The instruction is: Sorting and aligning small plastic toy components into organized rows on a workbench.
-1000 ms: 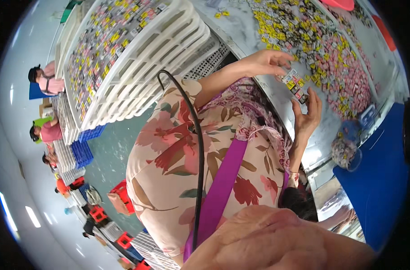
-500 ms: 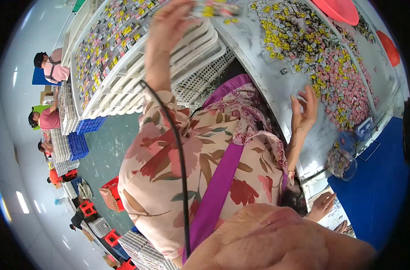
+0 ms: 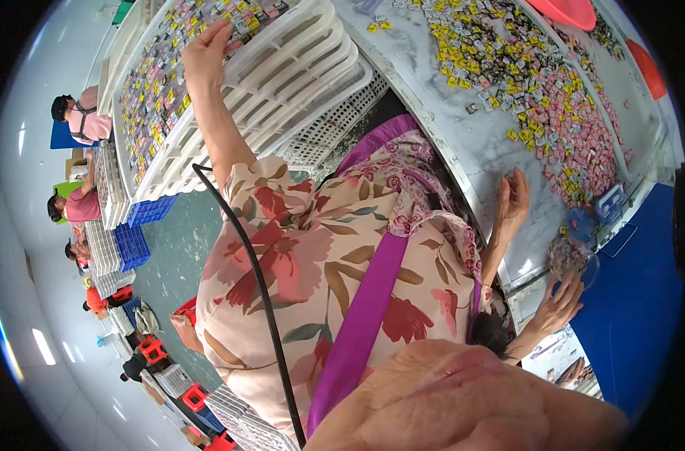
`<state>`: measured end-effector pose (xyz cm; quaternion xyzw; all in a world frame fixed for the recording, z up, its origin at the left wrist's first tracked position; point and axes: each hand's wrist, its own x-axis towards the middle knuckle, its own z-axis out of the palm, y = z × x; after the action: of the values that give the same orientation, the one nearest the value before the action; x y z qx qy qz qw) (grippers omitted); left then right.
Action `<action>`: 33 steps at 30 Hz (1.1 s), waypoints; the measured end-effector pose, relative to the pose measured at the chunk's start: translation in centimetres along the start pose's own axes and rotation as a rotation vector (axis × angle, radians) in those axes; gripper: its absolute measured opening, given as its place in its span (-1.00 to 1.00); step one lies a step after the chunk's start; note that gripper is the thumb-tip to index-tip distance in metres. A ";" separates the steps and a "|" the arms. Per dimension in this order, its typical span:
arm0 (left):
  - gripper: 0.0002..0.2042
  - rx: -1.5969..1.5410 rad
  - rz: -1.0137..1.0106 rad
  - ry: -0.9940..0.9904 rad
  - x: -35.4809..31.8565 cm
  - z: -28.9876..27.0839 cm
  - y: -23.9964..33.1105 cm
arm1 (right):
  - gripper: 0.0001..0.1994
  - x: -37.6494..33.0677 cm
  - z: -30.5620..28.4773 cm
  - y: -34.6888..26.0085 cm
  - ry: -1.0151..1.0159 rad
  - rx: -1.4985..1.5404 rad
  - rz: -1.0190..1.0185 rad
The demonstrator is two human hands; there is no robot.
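Hundreds of small packets [image 3: 542, 83] heaped on the grey table [image 3: 463, 143]: likely light, slippery, pinchable edgewise. Left hand [image 3: 207, 49] flat on the packet-filled white crate [image 3: 282, 60]; right hand [image 3: 514, 201] open, empty, near the heap.

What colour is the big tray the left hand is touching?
White; the stacked slatted tray under the left hand shows best in the head view.

My left hand [image 3: 207, 49] rests on the stacked white crates [image 3: 282, 83], whose slatted walls block any lower path. My right hand [image 3: 512, 203] has bare grey table [image 3: 463, 143] around it; heaped small packets [image 3: 553, 98] crowd beyond.
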<state>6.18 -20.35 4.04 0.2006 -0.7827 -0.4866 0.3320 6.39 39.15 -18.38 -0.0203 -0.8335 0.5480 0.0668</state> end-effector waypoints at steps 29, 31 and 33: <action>-0.53 1.004 0.372 -0.468 16.5 35.4 -25.8 | -0.82 -0.8 2.8 -2.0 0.288 -0.164 -0.120; -0.55 0.912 0.433 -0.429 18.1 34.4 -26.3 | -0.82 -0.7 2.7 -2.2 0.285 -0.167 -0.155; -0.56 0.849 -0.059 -0.456 18.9 34.7 -26.6 | -0.82 -0.9 2.6 -2.4 0.278 -0.161 -0.140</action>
<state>-32.12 -22.43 -24.30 0.2287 -0.9591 -0.1648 0.0266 7.04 35.70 -17.33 -0.0430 -0.8569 0.4654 0.2175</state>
